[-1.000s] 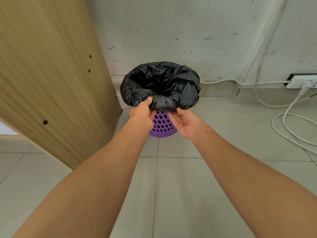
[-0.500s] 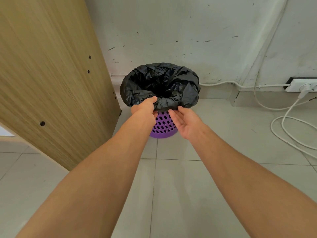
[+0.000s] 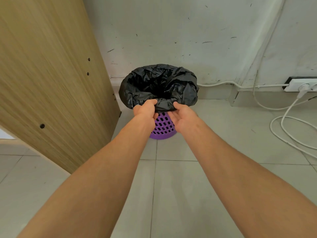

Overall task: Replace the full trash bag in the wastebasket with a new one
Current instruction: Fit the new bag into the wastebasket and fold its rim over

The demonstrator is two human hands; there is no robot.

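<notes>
A purple perforated wastebasket (image 3: 163, 127) stands on the tiled floor against the wall. A black trash bag (image 3: 171, 86) lines it, its edge folded down over the rim. My left hand (image 3: 145, 110) grips the folded bag edge at the near rim, thumb on top. My right hand (image 3: 182, 114) holds the same folded edge just to the right, thumb on top and fingers curled under the plastic. The inside of the bag is dark, and its contents are hidden.
A wooden furniture panel (image 3: 51, 86) rises close on the left of the basket. White cables (image 3: 281, 124) loop over the floor at the right, running to a power strip (image 3: 301, 85) by the wall. Grey floor tiles (image 3: 171, 194) lie in front.
My right hand has moved up from below the bag edge and taken hold of it beside my left hand. The left hand has kept its grip.
</notes>
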